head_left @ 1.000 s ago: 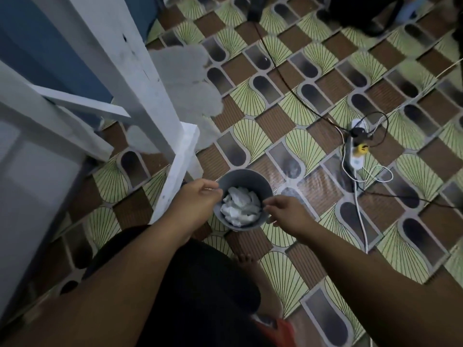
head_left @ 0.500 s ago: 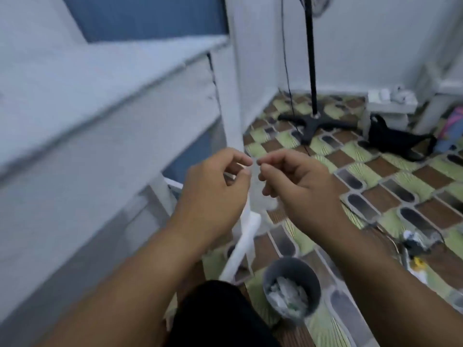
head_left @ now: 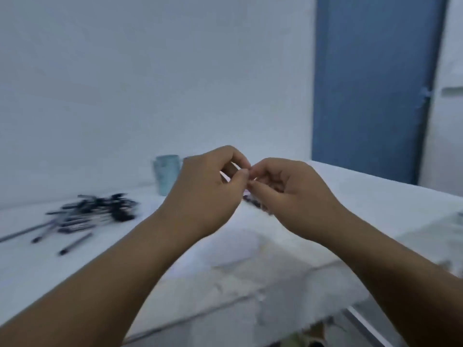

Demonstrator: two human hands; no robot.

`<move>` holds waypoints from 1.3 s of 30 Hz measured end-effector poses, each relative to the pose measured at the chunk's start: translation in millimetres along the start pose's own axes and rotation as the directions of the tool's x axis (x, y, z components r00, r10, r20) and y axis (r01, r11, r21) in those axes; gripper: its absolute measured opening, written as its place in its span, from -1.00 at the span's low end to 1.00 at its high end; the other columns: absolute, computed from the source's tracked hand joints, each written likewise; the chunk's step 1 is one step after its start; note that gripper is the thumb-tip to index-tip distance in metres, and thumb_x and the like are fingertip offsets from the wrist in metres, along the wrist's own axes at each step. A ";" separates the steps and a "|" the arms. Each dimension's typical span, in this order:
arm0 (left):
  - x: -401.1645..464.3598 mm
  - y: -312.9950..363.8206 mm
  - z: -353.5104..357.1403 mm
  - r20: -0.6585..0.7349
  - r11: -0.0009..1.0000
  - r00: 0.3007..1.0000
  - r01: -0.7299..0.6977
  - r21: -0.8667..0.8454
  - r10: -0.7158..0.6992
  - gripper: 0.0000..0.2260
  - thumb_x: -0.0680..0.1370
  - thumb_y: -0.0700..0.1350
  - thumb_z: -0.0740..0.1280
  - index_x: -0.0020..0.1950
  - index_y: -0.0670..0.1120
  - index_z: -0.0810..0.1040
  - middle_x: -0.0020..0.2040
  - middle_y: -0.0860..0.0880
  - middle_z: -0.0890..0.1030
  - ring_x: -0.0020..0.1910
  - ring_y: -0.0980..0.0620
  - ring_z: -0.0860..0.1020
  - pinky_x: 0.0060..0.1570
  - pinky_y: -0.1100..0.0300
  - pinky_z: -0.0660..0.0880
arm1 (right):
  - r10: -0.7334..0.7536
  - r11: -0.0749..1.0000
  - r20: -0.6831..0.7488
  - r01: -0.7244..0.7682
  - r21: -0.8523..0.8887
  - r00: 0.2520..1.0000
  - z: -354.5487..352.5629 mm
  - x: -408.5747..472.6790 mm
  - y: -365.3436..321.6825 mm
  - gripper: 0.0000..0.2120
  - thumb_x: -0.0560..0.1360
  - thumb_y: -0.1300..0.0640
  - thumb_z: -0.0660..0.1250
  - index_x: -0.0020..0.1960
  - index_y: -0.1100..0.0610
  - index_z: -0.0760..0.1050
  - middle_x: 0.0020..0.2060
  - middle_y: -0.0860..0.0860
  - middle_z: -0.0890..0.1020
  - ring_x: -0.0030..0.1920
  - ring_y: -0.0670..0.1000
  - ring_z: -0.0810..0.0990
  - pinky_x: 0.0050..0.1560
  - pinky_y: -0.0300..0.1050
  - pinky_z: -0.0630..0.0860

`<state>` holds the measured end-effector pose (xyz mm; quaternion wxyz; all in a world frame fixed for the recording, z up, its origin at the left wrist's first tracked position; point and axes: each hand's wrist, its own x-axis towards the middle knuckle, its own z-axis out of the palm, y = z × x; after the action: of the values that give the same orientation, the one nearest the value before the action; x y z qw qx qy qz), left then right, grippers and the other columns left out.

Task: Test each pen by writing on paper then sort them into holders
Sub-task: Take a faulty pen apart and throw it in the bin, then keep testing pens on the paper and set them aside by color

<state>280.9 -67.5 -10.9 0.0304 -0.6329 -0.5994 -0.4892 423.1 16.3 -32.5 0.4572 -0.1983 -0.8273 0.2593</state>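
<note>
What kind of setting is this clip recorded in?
Probably a plain room at home, used as a makeshift desk: a white table against a bare white wall, a blue door behind it, a heap of pens and a pale cup.

Surface (head_left: pixel 363 196): plain white, unpatterned. Pens (head_left: pixel 92 211) heaped toward its left edge: black and dark grey barrels, blurred. Cup (head_left: pixel 166 174) at the far edge: pale blue-green. Wall (head_left: pixel 150 71) behind: flat white. Door (head_left: pixel 373 83) at right: solid mid-blue. Below the surface's near edge, a glimpse of green-and-brown patterned floor (head_left: pixel 308 336).
</note>
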 end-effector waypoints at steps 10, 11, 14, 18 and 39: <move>-4.7 -126.2 -142.5 -0.045 0.846 0.958 0.272 0.458 -0.283 -0.89 0.55 -0.11 0.38 -0.15 0.06 0.63 -0.18 0.12 0.63 -0.37 0.27 0.52 -0.38 0.47 0.40 | -0.025 0.931 0.552 0.220 -0.291 0.834 135.3 107.3 -10.8 -0.90 0.54 -0.03 0.36 -0.13 -0.08 0.60 -0.17 -0.14 0.63 -0.18 -0.15 0.55 -0.15 -0.21 0.50; -6.2 -136.8 -150.5 -0.032 0.817 0.947 0.292 0.497 -0.319 -0.89 0.55 -0.12 0.38 -0.15 0.04 0.64 -0.18 0.11 0.64 -0.38 0.28 0.52 -0.36 0.49 0.39 | -0.015 0.917 0.599 0.250 -0.310 0.800 144.5 113.3 -5.5 -0.91 0.54 -0.03 0.36 -0.12 -0.07 0.60 -0.14 -0.14 0.64 -0.12 -0.13 0.57 -0.10 -0.19 0.53; -7.6 -163.1 -164.3 0.039 0.743 0.916 0.299 0.599 -0.400 -0.92 0.54 -0.13 0.39 -0.13 0.02 0.65 -0.18 0.06 0.65 -0.37 0.27 0.51 -0.33 0.48 0.39 | 0.010 0.894 0.712 0.314 -0.321 0.702 161.0 127.1 11.7 -0.92 0.52 -0.03 0.39 -0.09 -0.04 0.63 -0.13 -0.14 0.65 -0.07 -0.11 0.60 -0.03 -0.18 0.56; 1.1 -181.7 -163.7 0.147 0.655 0.863 0.244 0.715 -0.482 -0.80 0.49 0.13 0.45 -0.16 0.01 0.64 -0.20 0.10 0.60 -0.20 0.17 0.51 -0.19 0.29 0.44 | 0.016 0.896 0.784 0.340 -0.288 0.621 167.1 138.1 27.3 -0.89 0.49 -0.09 0.44 -0.08 -0.07 0.64 -0.14 -0.10 0.66 -0.17 -0.17 0.57 -0.14 -0.29 0.49; 18.5 -203.2 -104.5 -0.039 0.939 0.951 0.309 0.147 -0.307 -0.82 0.56 -0.17 0.38 0.00 0.14 0.61 -0.31 0.07 0.63 -0.44 0.13 0.47 -0.37 0.34 0.41 | -0.451 0.881 0.160 0.467 -0.080 0.878 175.2 127.0 70.2 -0.75 0.47 0.09 0.44 0.11 -0.13 0.55 -0.45 -0.21 0.51 -0.44 -0.10 0.48 -0.36 -0.30 0.37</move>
<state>56.1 -62.5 -55.9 0.0061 -0.5233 -0.7262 -0.4458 215.0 99.9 -70.8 0.4356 -0.0043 -0.8936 0.1080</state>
